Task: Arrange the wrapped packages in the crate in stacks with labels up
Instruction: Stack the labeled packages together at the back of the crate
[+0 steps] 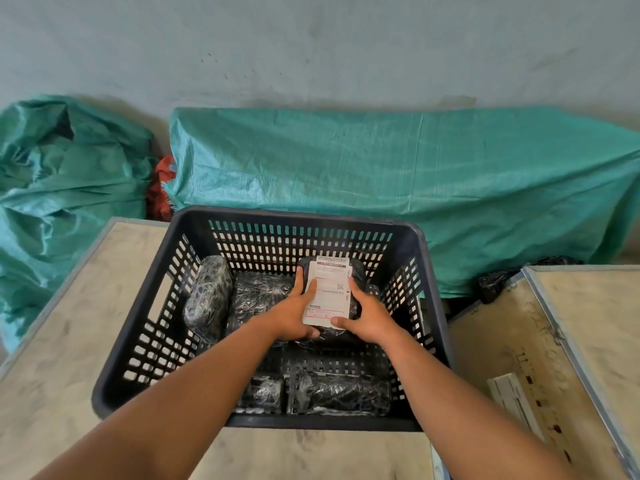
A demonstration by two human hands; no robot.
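Note:
A dark slotted plastic crate (429, 289) stands on the table in front of me. Inside it, my left hand (292, 315) and my right hand (367, 315) grip the two sides of a black wrapped package (358, 271) whose white label (330, 291) faces up. To its left another wrapped package (207, 299) stands on edge against the crate's left wall. A flat package (258, 296) lies between them. Two more packages, one small (263, 393) and one long (343, 393), lie along the crate's near wall with no label showing.
The crate rests on a pale worn table (69, 358). A second metal-edged table (519, 341) stands to the right, with a white strip (512, 400) on it. Green woven sacks (381, 174) lie behind, against the wall. A black bag (495, 282) sits at the right table's far corner.

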